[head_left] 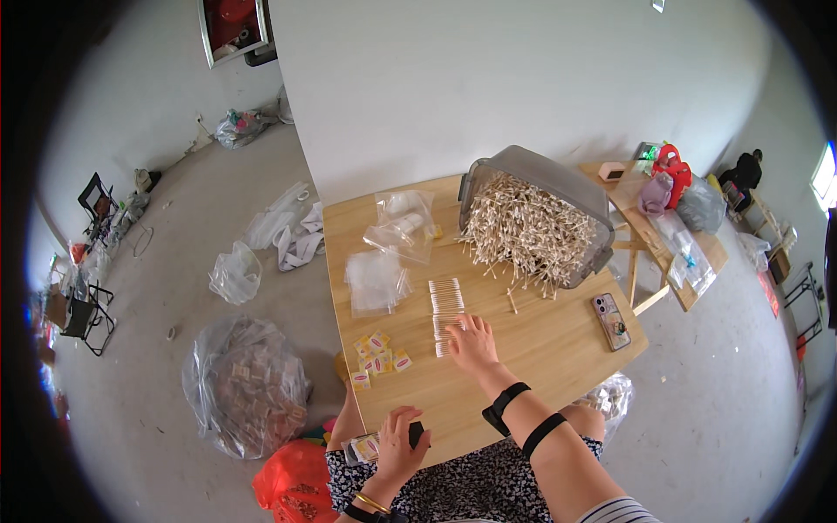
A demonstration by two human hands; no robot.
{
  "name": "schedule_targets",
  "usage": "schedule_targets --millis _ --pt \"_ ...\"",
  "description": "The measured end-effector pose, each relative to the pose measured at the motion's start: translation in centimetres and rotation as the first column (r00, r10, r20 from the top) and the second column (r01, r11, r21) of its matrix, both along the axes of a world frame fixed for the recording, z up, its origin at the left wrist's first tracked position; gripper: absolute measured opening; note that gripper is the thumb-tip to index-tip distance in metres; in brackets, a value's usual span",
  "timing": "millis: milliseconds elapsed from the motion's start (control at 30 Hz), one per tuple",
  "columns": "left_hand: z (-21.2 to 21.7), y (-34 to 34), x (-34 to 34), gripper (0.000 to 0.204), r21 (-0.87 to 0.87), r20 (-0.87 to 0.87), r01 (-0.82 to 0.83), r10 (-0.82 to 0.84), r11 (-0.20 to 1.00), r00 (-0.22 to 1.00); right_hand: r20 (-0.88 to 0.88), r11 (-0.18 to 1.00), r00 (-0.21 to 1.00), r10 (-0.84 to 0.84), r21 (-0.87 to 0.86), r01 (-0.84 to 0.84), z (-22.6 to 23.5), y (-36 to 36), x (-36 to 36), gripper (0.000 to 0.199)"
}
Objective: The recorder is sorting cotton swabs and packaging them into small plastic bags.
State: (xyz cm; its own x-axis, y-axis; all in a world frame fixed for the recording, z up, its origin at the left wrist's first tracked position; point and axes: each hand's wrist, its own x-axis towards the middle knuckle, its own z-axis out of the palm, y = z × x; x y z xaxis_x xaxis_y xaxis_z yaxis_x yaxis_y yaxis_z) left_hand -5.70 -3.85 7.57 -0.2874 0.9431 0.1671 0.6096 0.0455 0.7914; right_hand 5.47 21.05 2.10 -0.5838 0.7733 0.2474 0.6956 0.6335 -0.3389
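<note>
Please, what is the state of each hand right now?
Left hand: fingers bent beside a black object; grip cannot be told.
Right hand: fingers over the row of cotton swabs; grip cannot be told.

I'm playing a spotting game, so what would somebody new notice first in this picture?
Probably the big grey bin tipped over at the back of the wooden table, with a heap of cotton swabs at its mouth. Next might come the neat column of swabs mid-table, with the person's right hand at its near end. The bright orange-red bundle, low down left of the person's lap, stands out too.
</note>
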Motion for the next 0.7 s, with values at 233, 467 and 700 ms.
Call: schedule_targets --millis 233,467,700 --pt "-1.6 1.5 1.1 0.046 -0.089 -0.110 0.065 -0.075 0.994 0.991 -0.025 0.999 1.000 0.006 -0.040 -0.007 -0.2 -0.2 0.4 0.023" --pt "-4.8 7.4 2.1 0.078 -0.110 -0.459 0.123 -0.160 0.986 0.874 -0.081 0.995 0.991 0.104 0.009 -0.104 -0.4 -3.1 2.7 0.024" --pt "-7.7 10.0 2.5 0.083 -0.280 -0.609 0.137 -0.286 0.950 0.740 -0.217 0.980 0.975 0.050 -0.179 -0.091 -0.7 -6.1 5.2 0.041"
